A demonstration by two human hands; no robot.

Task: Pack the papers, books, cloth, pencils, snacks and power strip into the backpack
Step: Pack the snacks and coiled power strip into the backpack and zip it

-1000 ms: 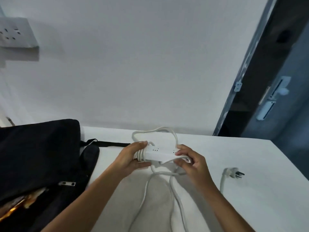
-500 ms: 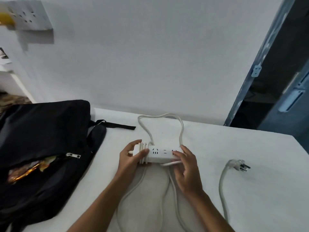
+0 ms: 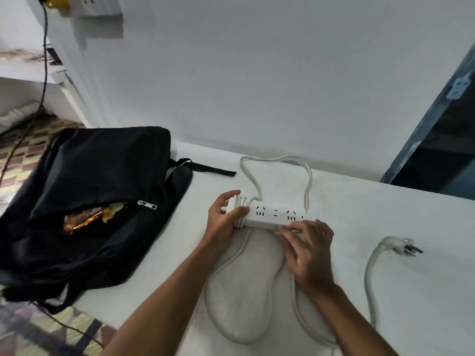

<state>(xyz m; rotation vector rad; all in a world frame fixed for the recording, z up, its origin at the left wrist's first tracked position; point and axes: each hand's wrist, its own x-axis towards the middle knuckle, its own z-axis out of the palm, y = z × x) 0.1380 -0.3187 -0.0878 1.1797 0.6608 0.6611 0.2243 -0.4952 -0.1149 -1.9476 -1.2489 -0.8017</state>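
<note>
Two hands meet at the white power strip (image 3: 276, 217), which sits on the white surface (image 3: 385, 214) near the middle of the head view, its sockets facing up. The left hand (image 3: 223, 219) grips the strip's left end, thumb on top and fingers curled beneath, right where several turns of cord (image 3: 240, 213) are wound around it. The right hand (image 3: 308, 255) rests at the strip's near right edge, its fingers bent and pinching a length of the cord against the casing. From the strip the cord loops away toward 12 o'clock, and more of it trails toward 6 o'clock in wide curves across the surface. The plug (image 3: 401, 246) lies at 3 o'clock, well apart from both hands. At 9 o'clock the black backpack (image 3: 102, 176) lies flat, hanging partly over the surface's edge, its zipper (image 3: 147, 204) open over a pocket where a shiny orange snack wrapper (image 3: 84, 219) shows.
</note>
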